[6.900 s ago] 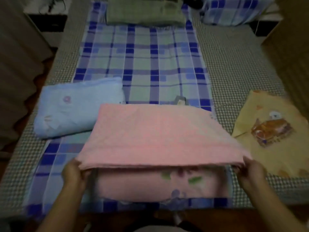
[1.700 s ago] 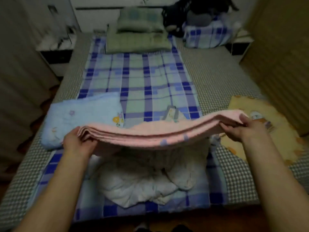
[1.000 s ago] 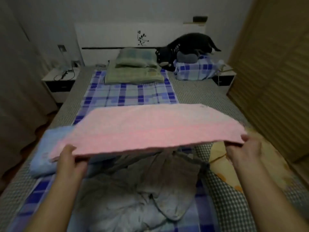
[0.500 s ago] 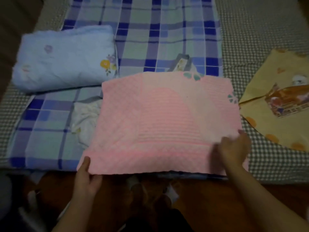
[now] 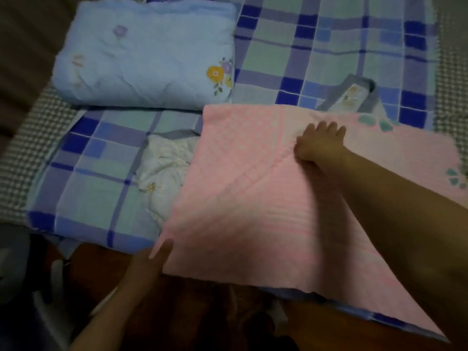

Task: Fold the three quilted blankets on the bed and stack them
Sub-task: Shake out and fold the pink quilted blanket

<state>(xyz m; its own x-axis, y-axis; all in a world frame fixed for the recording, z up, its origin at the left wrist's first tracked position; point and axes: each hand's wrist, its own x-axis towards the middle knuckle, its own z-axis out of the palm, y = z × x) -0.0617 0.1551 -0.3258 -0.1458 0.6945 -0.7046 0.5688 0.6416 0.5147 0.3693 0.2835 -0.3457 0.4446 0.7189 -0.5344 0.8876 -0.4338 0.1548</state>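
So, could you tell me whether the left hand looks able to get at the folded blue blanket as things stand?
Probably yes: the left hand holds nothing at the pink blanket corner, and only bare checked sheet separates it from the blue blanket.

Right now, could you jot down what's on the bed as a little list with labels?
pink blanket: folded flat at the near edge, lying over a white blanket
blue blanket: folded bundle, far left, apart from the pink one
right hand: pressing on the pink blanket's top
left hand: at the pink blanket's near left corner, fingers straight
bedding: blue plaid sheet
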